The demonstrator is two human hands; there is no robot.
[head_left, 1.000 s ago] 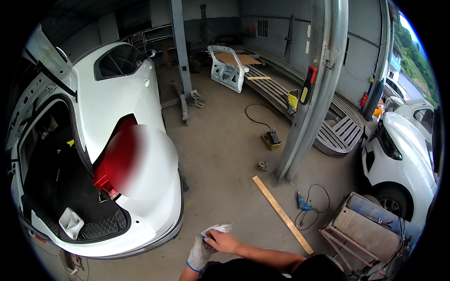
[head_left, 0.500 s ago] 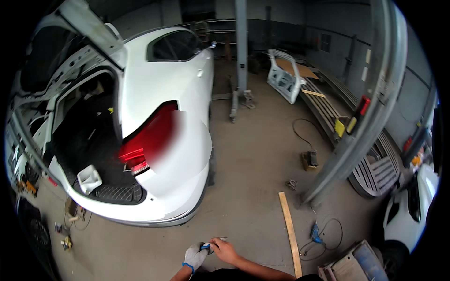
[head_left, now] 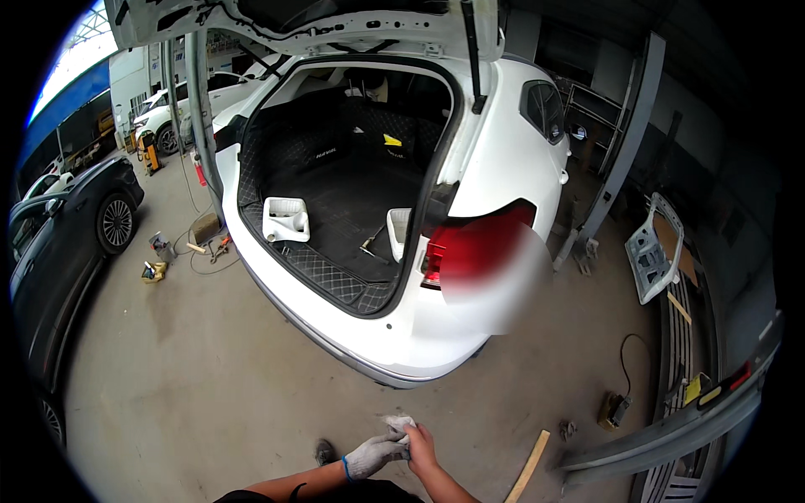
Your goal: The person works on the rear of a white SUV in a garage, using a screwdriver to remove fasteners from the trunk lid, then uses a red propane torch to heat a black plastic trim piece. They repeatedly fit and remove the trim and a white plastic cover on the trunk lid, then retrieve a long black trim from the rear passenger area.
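In front of my body, at the lower middle, my two hands meet. My left hand (head_left: 373,457) wears a grey-white work glove with a blue cuff, and its fingers close in against the other hand. My bare right hand (head_left: 423,448) grips a crumpled grey-white glove (head_left: 398,421) that sticks up above both hands. Where the fingers overlap, the detail is small and partly hidden. Beyond them stands a white car (head_left: 419,335) with its tailgate (head_left: 352,33) raised. Neither hand touches the car.
Two white plastic containers (head_left: 286,220) sit in the black-lined boot (head_left: 335,201). A wooden strip (head_left: 528,467) lies on the floor at right, near a grey lift post (head_left: 671,436). A dark car (head_left: 80,243) stands at left. A detached white door panel (head_left: 656,251) is at far right.
My view has swung left, so the open boot now sits mid-picture. My hands stay together; the crumpled glove now shows above them.
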